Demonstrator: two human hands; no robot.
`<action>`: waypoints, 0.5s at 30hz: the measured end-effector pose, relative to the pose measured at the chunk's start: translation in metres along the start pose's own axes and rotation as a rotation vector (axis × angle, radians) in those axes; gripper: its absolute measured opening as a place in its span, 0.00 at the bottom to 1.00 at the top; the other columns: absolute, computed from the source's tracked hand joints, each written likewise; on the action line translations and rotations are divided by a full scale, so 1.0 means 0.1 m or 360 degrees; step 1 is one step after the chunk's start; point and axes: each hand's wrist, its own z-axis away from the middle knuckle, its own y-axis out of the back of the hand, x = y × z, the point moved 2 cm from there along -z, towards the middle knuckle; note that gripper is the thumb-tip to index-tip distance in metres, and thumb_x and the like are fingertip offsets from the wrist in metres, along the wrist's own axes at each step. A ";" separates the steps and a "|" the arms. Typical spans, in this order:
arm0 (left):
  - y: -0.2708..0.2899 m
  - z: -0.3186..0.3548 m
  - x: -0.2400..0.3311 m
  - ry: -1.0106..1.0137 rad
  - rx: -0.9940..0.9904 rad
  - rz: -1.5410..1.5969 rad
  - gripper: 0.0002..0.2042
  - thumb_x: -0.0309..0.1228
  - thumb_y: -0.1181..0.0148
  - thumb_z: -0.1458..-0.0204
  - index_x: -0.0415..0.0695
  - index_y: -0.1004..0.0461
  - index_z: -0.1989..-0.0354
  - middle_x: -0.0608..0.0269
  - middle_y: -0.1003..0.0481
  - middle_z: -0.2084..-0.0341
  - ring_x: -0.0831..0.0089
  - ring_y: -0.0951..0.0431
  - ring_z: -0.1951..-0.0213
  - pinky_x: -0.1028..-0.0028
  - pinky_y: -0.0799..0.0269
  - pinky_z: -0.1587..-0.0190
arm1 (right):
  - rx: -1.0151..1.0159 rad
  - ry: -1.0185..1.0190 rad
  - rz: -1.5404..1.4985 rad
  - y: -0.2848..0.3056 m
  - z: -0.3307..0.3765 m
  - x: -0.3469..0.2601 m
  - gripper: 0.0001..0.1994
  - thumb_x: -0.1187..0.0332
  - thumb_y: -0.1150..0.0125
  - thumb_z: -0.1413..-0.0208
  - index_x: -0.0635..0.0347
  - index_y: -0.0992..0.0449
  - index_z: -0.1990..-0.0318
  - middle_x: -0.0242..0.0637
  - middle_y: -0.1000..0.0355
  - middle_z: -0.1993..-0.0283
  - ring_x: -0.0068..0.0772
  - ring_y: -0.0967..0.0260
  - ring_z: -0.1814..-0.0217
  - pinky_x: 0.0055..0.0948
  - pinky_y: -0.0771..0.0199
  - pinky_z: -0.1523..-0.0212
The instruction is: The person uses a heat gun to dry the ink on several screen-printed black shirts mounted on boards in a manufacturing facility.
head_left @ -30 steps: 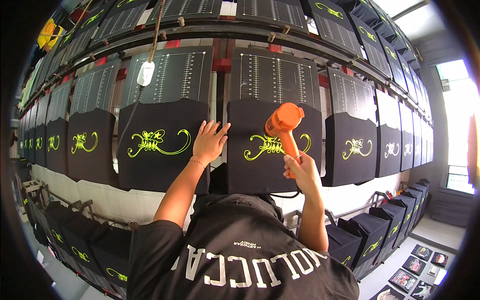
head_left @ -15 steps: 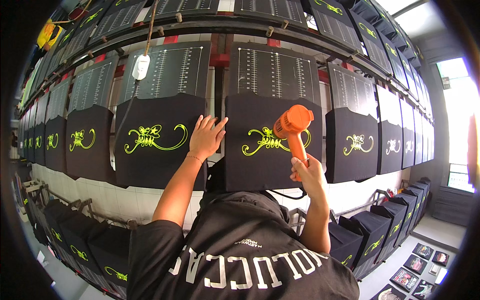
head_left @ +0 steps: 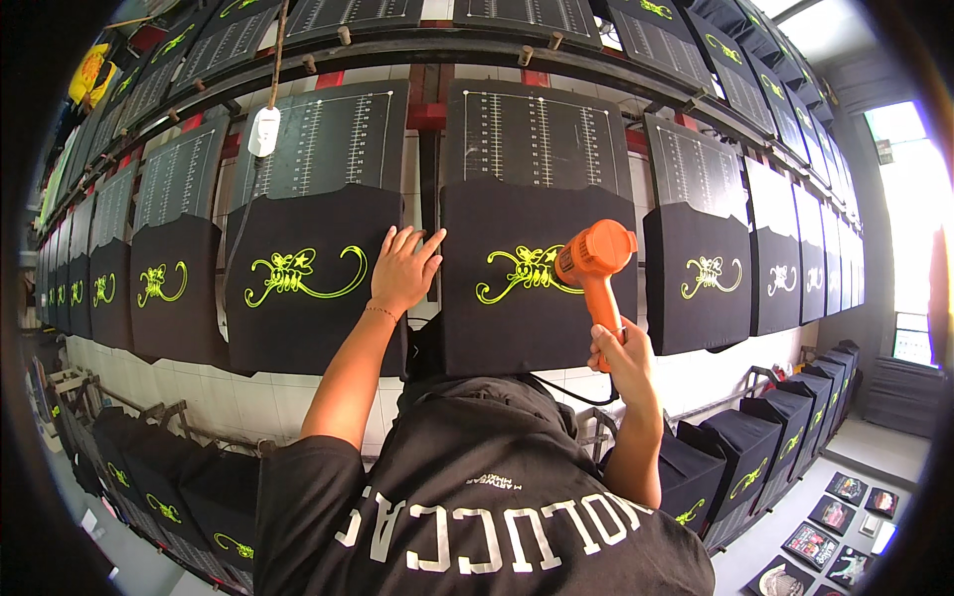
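Right grip (head_left: 620, 360) is closed around the handle (head_left: 599, 298) of an orange blower (head_left: 604, 246), seen in the head view at the 3 o'clock end of the yellow-green print (head_left: 524, 268); left grip (head_left: 401, 270) is spread open at 9 o'clock. Air would best be swept evenly across, the nozzle (head_left: 564, 264) held clear of the black shirt (head_left: 527, 340).

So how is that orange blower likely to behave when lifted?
The orange blower is probably light enough for one hand, since only the right hand holds it. Its bulky head above a slim handle may make it top-heavy.
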 end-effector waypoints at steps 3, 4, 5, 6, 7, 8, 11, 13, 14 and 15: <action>-0.01 0.01 -0.01 -0.0003 0.0032 0.0011 0.22 0.41 0.54 0.35 0.56 0.34 0.33 0.57 0.27 0.47 0.57 0.34 0.38 0.52 0.49 0.30 | 0.0004 -0.0116 -0.0043 0.07 0.07 -0.03 0.16 0.63 0.37 0.39 0.69 0.27 0.54 0.31 0.30 0.74 0.18 0.31 0.78 0.19 0.29 0.75; 0.00 0.00 0.00 -0.0009 0.0047 0.0012 0.21 0.41 0.53 0.35 0.56 0.34 0.34 0.56 0.27 0.47 0.57 0.33 0.39 0.52 0.49 0.30 | 0.0024 -0.0083 -0.0052 0.06 0.09 -0.01 0.16 0.63 0.38 0.39 0.69 0.27 0.54 0.31 0.30 0.74 0.18 0.31 0.78 0.19 0.28 0.75; 0.01 0.00 0.00 -0.0012 0.0055 0.0017 0.21 0.41 0.53 0.35 0.56 0.34 0.34 0.56 0.27 0.48 0.57 0.33 0.39 0.52 0.48 0.30 | 0.0011 -0.0072 -0.0040 0.05 0.10 0.00 0.16 0.63 0.38 0.39 0.69 0.27 0.54 0.31 0.30 0.74 0.18 0.30 0.78 0.19 0.28 0.76; 0.02 0.00 0.01 -0.0015 0.0062 0.0022 0.21 0.41 0.53 0.36 0.56 0.34 0.34 0.56 0.26 0.48 0.56 0.33 0.39 0.52 0.48 0.30 | -0.0003 -0.0061 -0.0027 0.03 0.11 0.01 0.16 0.63 0.38 0.39 0.69 0.27 0.54 0.31 0.30 0.74 0.18 0.30 0.78 0.19 0.28 0.76; 0.02 -0.01 0.01 -0.0019 0.0073 0.0027 0.21 0.41 0.52 0.36 0.56 0.33 0.34 0.56 0.26 0.48 0.56 0.32 0.40 0.52 0.48 0.30 | -0.0015 -0.0047 -0.0015 0.02 0.11 0.02 0.16 0.63 0.38 0.39 0.69 0.26 0.55 0.31 0.30 0.74 0.18 0.30 0.78 0.19 0.28 0.76; 0.02 -0.01 0.01 -0.0019 0.0077 0.0028 0.22 0.41 0.52 0.36 0.55 0.33 0.34 0.56 0.26 0.48 0.56 0.32 0.40 0.52 0.48 0.30 | -0.0018 -0.0082 0.0029 0.06 0.09 0.04 0.16 0.63 0.38 0.39 0.69 0.27 0.54 0.31 0.30 0.74 0.18 0.30 0.77 0.19 0.29 0.76; 0.02 0.00 0.01 -0.0017 0.0081 0.0035 0.22 0.41 0.52 0.36 0.55 0.33 0.34 0.56 0.26 0.49 0.56 0.32 0.40 0.52 0.48 0.30 | 0.0007 -0.0053 0.0011 0.01 0.09 0.03 0.16 0.63 0.37 0.40 0.69 0.27 0.54 0.32 0.30 0.74 0.18 0.30 0.77 0.18 0.29 0.75; 0.03 0.00 0.01 -0.0011 0.0077 0.0049 0.22 0.41 0.52 0.36 0.55 0.33 0.34 0.56 0.26 0.49 0.56 0.32 0.40 0.52 0.48 0.30 | -0.0024 -0.0054 -0.0023 -0.03 0.09 0.02 0.15 0.63 0.37 0.40 0.69 0.27 0.56 0.32 0.29 0.74 0.18 0.30 0.77 0.19 0.29 0.75; 0.03 0.00 0.01 -0.0006 0.0077 0.0050 0.21 0.41 0.52 0.36 0.55 0.33 0.35 0.56 0.26 0.49 0.56 0.32 0.40 0.52 0.48 0.30 | -0.0037 -0.0088 -0.0015 -0.02 0.08 0.00 0.15 0.63 0.37 0.40 0.69 0.27 0.56 0.32 0.30 0.74 0.18 0.29 0.77 0.19 0.29 0.75; 0.03 0.00 0.01 0.0000 0.0078 0.0051 0.21 0.41 0.52 0.36 0.55 0.32 0.35 0.56 0.26 0.49 0.56 0.32 0.40 0.52 0.48 0.30 | -0.0050 -0.0122 -0.0006 -0.02 0.08 -0.02 0.15 0.64 0.37 0.39 0.69 0.27 0.56 0.31 0.30 0.73 0.18 0.29 0.77 0.19 0.29 0.75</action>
